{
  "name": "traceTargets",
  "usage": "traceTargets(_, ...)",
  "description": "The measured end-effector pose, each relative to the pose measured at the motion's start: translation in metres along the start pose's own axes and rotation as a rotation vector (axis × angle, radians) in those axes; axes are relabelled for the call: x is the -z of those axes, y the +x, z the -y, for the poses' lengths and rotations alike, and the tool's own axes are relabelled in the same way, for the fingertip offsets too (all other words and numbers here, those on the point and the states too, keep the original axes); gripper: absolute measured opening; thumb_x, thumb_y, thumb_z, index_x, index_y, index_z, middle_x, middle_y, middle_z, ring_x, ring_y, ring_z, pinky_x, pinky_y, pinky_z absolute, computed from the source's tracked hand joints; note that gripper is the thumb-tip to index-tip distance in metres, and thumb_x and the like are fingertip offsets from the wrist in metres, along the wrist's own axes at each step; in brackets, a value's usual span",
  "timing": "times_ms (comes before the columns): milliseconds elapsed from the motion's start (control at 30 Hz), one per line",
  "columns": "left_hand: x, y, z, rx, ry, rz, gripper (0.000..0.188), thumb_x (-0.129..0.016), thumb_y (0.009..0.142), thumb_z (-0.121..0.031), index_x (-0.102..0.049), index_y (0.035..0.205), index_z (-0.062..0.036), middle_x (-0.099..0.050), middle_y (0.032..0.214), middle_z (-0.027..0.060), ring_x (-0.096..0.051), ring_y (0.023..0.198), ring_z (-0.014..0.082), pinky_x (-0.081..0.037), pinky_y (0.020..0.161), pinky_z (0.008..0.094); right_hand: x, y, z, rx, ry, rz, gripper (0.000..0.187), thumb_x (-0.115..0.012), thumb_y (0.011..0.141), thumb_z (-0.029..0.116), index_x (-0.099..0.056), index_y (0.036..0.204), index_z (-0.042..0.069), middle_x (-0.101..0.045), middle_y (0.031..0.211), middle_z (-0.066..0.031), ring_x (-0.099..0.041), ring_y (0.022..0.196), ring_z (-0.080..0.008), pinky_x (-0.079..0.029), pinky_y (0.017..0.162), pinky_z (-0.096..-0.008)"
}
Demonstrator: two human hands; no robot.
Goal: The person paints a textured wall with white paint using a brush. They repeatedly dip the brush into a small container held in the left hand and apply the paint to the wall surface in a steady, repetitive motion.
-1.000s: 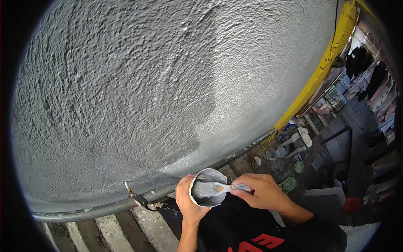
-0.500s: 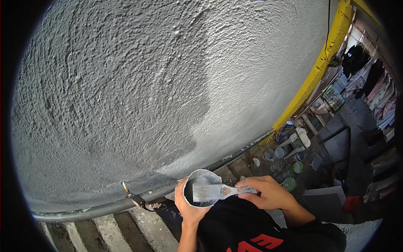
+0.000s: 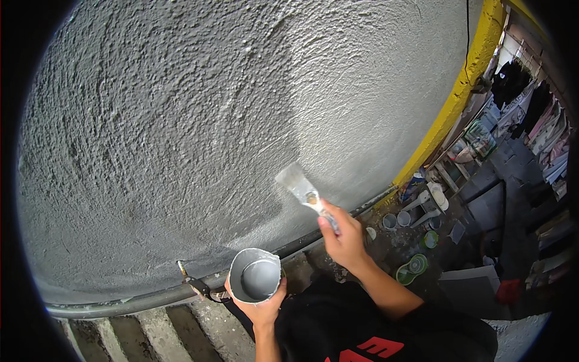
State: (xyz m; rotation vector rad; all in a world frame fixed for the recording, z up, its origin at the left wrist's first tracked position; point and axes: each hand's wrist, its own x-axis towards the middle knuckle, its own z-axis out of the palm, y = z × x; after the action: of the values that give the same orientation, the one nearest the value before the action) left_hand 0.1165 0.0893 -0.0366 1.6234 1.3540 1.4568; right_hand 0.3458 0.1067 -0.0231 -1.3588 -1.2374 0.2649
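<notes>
The left hand (image 3: 260, 312) curls around a tub (image 3: 239, 265) of grey paint (image 3: 260, 281) just before the torso. Farther out, the right hand (image 3: 345, 241) closes on the handle of a paintbrush (image 3: 303, 189), its bristles up at the rough wall (image 3: 181, 133) (touching or just short, I cannot tell). Beyond, past a yellow strip (image 3: 450, 111), clothes (image 3: 540, 117) hang.

A pipe (image 3: 145, 303) runs along the lower edge of the wall (image 3: 151, 139), steps (image 3: 160, 332) below its left stretch. Before the wall, the paint pot (image 3: 242, 265) sits in the left grip (image 3: 264, 311); the paintbrush (image 3: 300, 188), in the right grip (image 3: 345, 240), is farther up and right. On the floor (image 3: 392, 250) at right, two buckets (image 3: 389, 221) stand left of a stool (image 3: 427, 201).
</notes>
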Motion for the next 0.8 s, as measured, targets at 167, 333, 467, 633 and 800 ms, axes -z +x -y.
traceTargets(167, 0.004, -0.008, 0.003, 0.044, -0.022, -0.044, 0.096, -0.097, 0.055, -0.011, -0.044, 0.135, 0.0000, -0.058, 0.126, 0.0140, -0.060, 0.115, 0.0253, -0.046, 0.104, 0.0417, -0.021, -0.031, -0.031, -0.150, -0.076, 0.072, 0.032, -0.065, 0.094, 0.008, -0.062, 0.124, -0.003, -0.069, 0.094, -0.0282, -0.068, 0.084, -0.0469, -0.054, 0.073, -0.0462)
traceTargets(333, 0.008, -0.015, 0.008, 0.038, 0.024, -0.021, 0.096, -0.097, 0.055, -0.012, -0.045, 0.135, 0.0004, -0.058, 0.127, 0.0147, -0.061, 0.115, 0.0250, -0.046, 0.104, 0.0417, 0.008, -0.047, -0.017, -0.382, -0.173, 0.217, 0.031, -0.067, 0.093, 0.012, -0.064, 0.122, 0.001, -0.069, 0.083, -0.0248, -0.069, 0.073, -0.0421, -0.053, 0.064, -0.0447)
traceTargets(467, 0.006, -0.020, 0.005, 0.061, -0.011, -0.027, 0.097, -0.097, 0.054, -0.012, -0.044, 0.135, 0.0007, -0.058, 0.128, 0.0151, -0.061, 0.116, 0.0249, -0.047, 0.104, 0.0413, 0.001, -0.032, -0.010, -0.383, -0.089, 0.201, 0.030, -0.067, 0.095, 0.013, -0.064, 0.122, 0.001, -0.068, 0.076, -0.0178, -0.067, 0.061, -0.0254, -0.050, 0.059, -0.0366)
traceTargets(633, 0.008, -0.025, 0.003, 0.044, 0.006, -0.017, 0.098, -0.097, 0.054, -0.012, -0.044, 0.135, 0.0009, -0.058, 0.128, 0.0148, -0.061, 0.116, 0.0250, -0.047, 0.104, 0.0411, -0.003, 0.007, 0.037, -0.243, 0.190, 0.008, 0.029, -0.066, 0.098, 0.009, -0.064, 0.124, -0.002, -0.067, 0.077, -0.0073, -0.055, 0.065, -0.0072, -0.047, 0.059, -0.0273)
traceTargets(800, 0.011, -0.026, 0.005, 0.029, -0.003, -0.042, 0.098, -0.097, 0.054, -0.011, -0.043, 0.136, 0.0008, -0.058, 0.128, 0.0146, -0.061, 0.116, 0.0250, -0.047, 0.104, 0.0413, 0.013, 0.006, 0.051, -0.121, 0.230, -0.065, 0.030, -0.066, 0.097, 0.006, -0.063, 0.124, -0.006, -0.068, 0.082, -0.0074, -0.056, 0.069, -0.0060, -0.047, 0.061, -0.0261)
